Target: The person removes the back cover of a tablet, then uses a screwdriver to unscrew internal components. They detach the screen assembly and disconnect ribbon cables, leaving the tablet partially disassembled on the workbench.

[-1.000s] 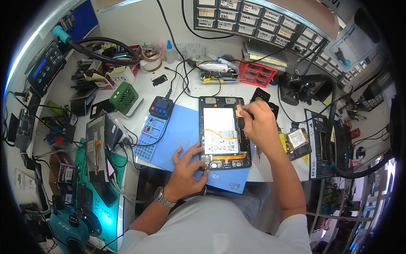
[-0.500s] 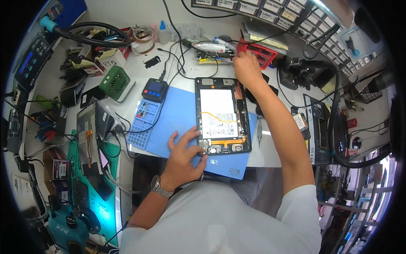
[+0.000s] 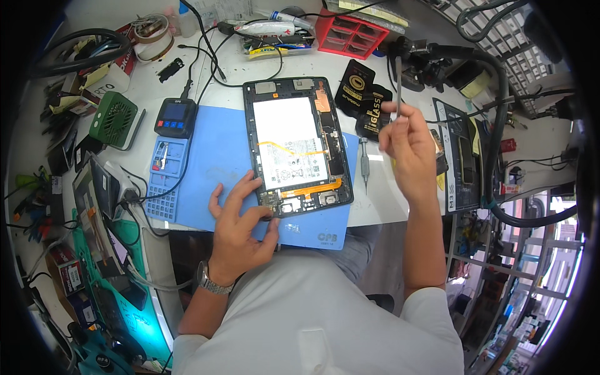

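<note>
An opened tablet point(image 3: 294, 115) with its white battery, orange ribbon cables and small boards exposed lies on a blue mat point(image 3: 212, 175). My left hand point(image 3: 240, 228) grips its lower left corner, thumb at the bottom edge and fingers over the side. To the right of the tablet, my right hand point(image 3: 406, 147) is raised, its fingers pinching a thin metal tool point(image 3: 399, 87) that points away from me. The tool's exact kind is hard to make out. A grey screwdriver point(image 3: 364, 162) lies between the tablet and my right hand.
Dark flat packs point(image 3: 356, 87) lie beyond the screwdriver. A red drawer box point(image 3: 351, 34) stands at the back. Left of the mat are a small dark device with a screen point(image 3: 175, 117) and a green fan point(image 3: 114, 122). Black cables point(image 3: 206, 56) cross the table's far side.
My right hand has come back from the red drawer box toward me and right, now with the thin metal tool showing in it. My left hand stays at the tablet's corner; the view has shifted.
</note>
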Demonstrator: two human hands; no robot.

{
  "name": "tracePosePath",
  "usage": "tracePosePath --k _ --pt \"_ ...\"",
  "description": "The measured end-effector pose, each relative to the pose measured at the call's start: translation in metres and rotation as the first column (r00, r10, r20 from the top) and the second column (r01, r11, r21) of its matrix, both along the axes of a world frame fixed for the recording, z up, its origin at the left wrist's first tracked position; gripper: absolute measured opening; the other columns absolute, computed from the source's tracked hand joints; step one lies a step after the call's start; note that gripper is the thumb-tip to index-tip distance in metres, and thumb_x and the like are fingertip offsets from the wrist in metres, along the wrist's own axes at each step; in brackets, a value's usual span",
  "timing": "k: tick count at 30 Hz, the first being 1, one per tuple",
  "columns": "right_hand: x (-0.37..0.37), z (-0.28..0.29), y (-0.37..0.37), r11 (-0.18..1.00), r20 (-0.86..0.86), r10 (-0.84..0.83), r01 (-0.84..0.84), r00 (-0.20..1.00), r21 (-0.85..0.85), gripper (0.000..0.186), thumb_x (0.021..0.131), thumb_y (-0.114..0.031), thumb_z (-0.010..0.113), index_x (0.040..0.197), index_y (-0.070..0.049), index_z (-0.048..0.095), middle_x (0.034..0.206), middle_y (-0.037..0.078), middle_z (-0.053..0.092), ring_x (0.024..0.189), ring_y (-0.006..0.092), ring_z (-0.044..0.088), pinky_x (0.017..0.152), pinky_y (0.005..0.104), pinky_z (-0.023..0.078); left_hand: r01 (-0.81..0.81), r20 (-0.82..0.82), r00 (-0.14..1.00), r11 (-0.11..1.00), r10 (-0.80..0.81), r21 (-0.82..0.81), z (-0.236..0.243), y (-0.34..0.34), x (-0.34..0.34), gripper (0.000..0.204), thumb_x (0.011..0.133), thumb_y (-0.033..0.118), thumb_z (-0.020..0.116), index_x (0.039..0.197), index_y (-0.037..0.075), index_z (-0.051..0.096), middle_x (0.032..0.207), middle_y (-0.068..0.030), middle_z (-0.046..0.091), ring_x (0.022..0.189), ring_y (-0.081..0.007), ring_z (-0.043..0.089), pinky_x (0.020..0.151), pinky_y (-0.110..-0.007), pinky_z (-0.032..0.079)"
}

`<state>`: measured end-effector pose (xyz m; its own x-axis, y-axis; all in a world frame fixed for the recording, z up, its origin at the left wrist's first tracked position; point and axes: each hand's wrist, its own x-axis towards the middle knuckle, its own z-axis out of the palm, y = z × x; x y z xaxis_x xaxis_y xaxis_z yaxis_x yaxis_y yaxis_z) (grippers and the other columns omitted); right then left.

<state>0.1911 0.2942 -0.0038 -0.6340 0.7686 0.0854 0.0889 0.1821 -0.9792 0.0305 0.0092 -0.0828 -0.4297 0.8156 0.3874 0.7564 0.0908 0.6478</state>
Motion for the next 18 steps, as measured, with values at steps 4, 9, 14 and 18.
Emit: tracePosePath --k 4,9,14,18 --pt "0.034 -0.013 -0.038 0.966 0.238 0.087 -0.14 0.967 0.218 0.024 0.111 0.002 0.058 0.127 -0.001 0.075 0.095 0.007 0.071 0.084 0.0118 0.063 0.077 0.0267 0.052 -0.01 0.005 1.0 1.0 0.01 -0.013 0.001 -0.001 0.0 0.018 0.08 0.009 0.085 0.093 0.007 0.074 0.149 -0.0226 0.067 0.148 -0.0424 0.062 0.126 -0.066 0.022" --pt "0.044 -0.026 -0.064 0.861 0.325 0.136 -0.274 0.936 0.428 0.047 0.094 0.016 0.064 0.134 -0.004 0.08 0.095 0.011 0.07 0.085 0.0203 0.07 0.075 0.0309 0.057 -0.003 0.02 1.0 1.0 0.003 -0.009 0.0 0.0 -0.001 0.016 0.079 0.009 0.084 0.093 0.007 0.075 0.149 -0.0248 0.066 0.148 -0.0421 0.061 0.126 -0.067 0.02" --pt "0.033 -0.038 -0.064 0.715 0.325 0.129 -0.315 0.937 0.624 0.048 0.074 0.014 0.074 0.115 -0.009 0.084 0.092 0.007 0.069 0.082 0.0268 0.071 0.071 0.0385 0.058 0.003 0.026 1.0 1.0 -0.003 -0.018 0.001 0.0 -0.001 0.017 0.079 0.009 0.084 0.094 0.008 0.075 0.15 -0.0246 0.066 0.149 -0.0421 0.061 0.126 -0.067 0.019" --pt "0.027 -0.047 -0.065 0.68 0.321 0.154 -0.336 0.935 0.651 0.043 0.071 0.01 0.077 0.106 -0.012 0.085 0.089 0.005 0.069 0.08 0.0251 0.07 0.067 0.038 0.056 0.003 0.028 1.0 1.0 -0.003 -0.027 0.0 -0.001 -0.001 0.017 0.079 0.009 0.084 0.094 0.008 0.075 0.15 -0.0243 0.066 0.149 -0.042 0.06 0.126 -0.067 0.019"
